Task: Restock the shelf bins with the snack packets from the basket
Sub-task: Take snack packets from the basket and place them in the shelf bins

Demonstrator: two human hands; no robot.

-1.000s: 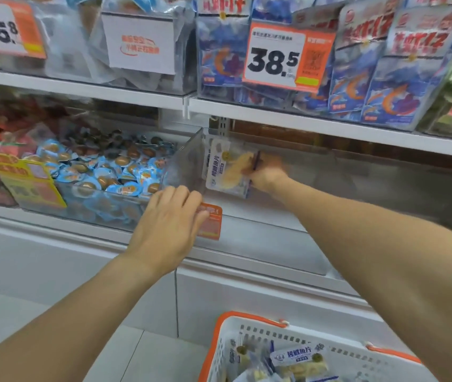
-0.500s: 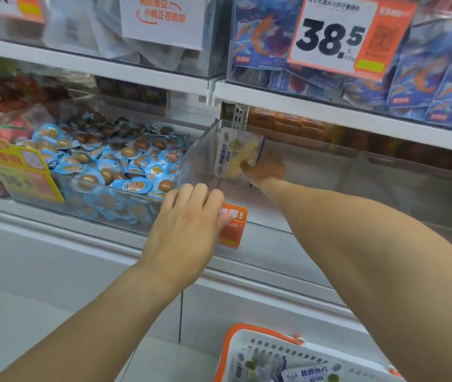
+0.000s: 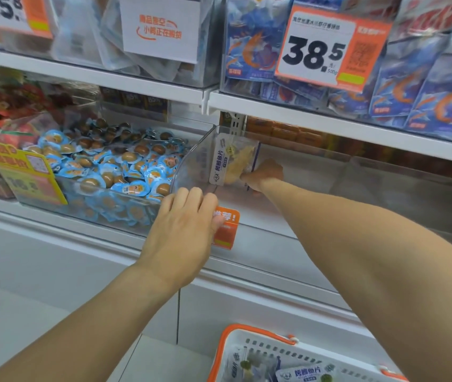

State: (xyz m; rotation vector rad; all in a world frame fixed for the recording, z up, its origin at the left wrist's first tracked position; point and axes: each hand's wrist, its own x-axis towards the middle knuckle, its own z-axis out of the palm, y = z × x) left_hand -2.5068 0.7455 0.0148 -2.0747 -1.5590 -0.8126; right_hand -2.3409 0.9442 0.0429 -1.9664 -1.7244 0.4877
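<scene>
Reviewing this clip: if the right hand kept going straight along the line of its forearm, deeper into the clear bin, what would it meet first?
The right hand, gripping a snack packet, points up-left into the near-empty clear bin. The packet would likely meet the bin's clear left wall first, though depth is hard to judge.

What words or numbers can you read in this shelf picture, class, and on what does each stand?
"38.5": white and orange price card on the upper right bin.
"35.": white and orange price card, upper left, cut off.
Orange Chinese print: white paper sign, too blurred.
Blue Chinese print: clear snack packet the right hand holds, too small.
</scene>
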